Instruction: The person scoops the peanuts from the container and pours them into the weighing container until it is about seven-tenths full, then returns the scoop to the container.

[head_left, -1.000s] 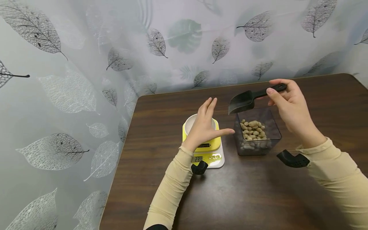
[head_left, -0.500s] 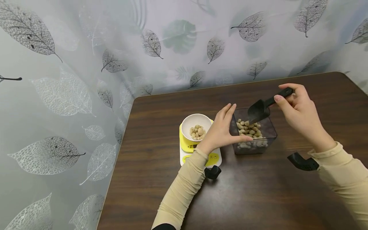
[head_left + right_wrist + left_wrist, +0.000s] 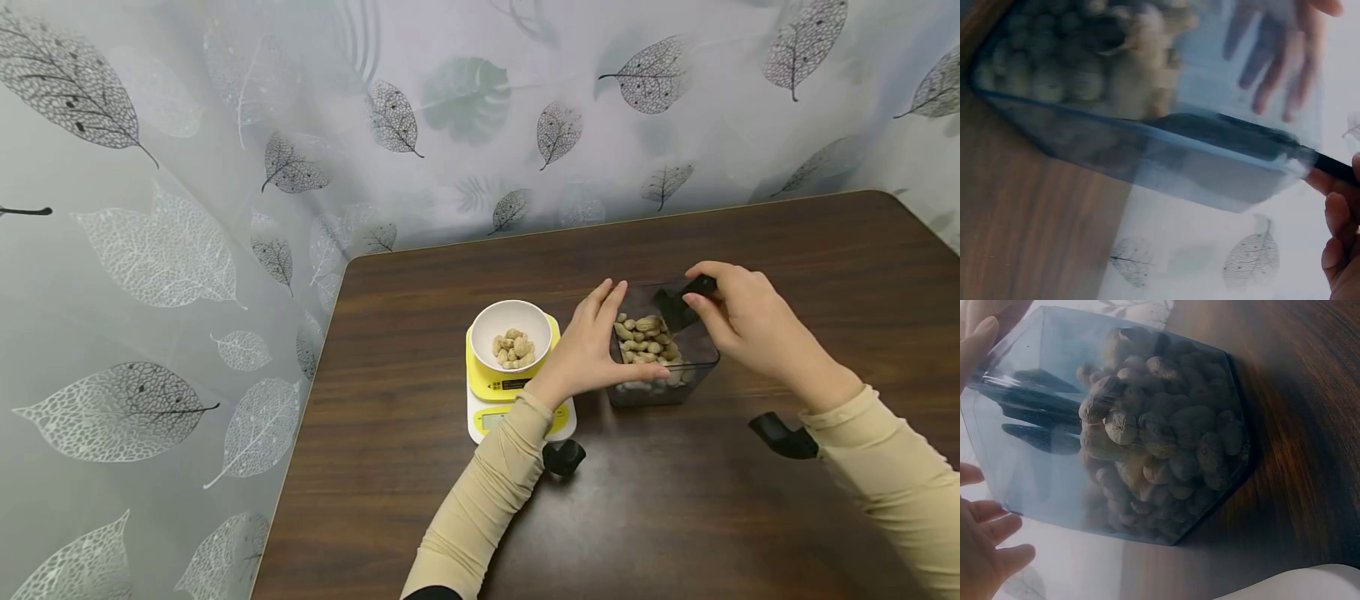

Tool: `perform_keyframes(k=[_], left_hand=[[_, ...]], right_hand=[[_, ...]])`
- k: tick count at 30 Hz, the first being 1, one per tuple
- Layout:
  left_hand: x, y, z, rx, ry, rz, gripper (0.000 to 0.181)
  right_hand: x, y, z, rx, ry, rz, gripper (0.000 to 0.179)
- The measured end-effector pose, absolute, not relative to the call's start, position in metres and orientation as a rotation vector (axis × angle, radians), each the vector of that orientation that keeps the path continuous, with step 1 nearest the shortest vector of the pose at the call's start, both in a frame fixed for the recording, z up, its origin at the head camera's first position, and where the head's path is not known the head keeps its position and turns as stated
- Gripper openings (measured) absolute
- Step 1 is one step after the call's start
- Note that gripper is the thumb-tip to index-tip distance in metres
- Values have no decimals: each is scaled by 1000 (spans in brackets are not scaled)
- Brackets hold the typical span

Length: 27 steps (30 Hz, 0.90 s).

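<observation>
Scoop (image 3: 676, 309) gripped by right hand (image 3: 753, 321); wrist views, through container (image 3: 648, 395), show blade (image 3: 1222, 136) apparently meeting peanuts (image 3: 640, 338); left hand (image 3: 588, 348) outstretched alongside.

Black scoop (image 3: 673, 310) now lower, inside the container (image 3: 637, 398), at the peanuts (image 3: 640, 339).

No word or number can be read. On the yellow platform of the kitchen scale (image 3: 497, 405), a dark label (image 3: 516, 384) carries markings too small to make out, with a little square pattern at its left. The scale's display (image 3: 492, 422) is indistinct, and the mark on the button (image 3: 559, 412) is equally illegible.
</observation>
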<state>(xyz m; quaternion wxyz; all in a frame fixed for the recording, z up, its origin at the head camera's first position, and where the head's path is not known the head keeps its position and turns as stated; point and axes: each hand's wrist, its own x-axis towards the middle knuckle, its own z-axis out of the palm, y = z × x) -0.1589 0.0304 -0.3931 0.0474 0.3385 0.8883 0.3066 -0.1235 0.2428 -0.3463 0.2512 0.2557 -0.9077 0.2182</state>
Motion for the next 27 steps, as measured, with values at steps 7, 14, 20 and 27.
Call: perform_keyframes(k=[7, 14, 20, 27], left_hand=[[-161, 30, -395, 1052, 2711, 946, 110], [-161, 30, -397, 1053, 2728, 937, 111], [-162, 29, -397, 1053, 2722, 971, 110], [-161, 29, -399, 1031, 2701, 989, 111]], right_hand=[[-125, 242, -355, 755, -2420, 509, 23], [-121, 244, -362, 802, -2365, 467, 54], [-120, 249, -364, 757, -2466, 689, 25], [-116, 250, -376, 632, -2578, 825, 32]])
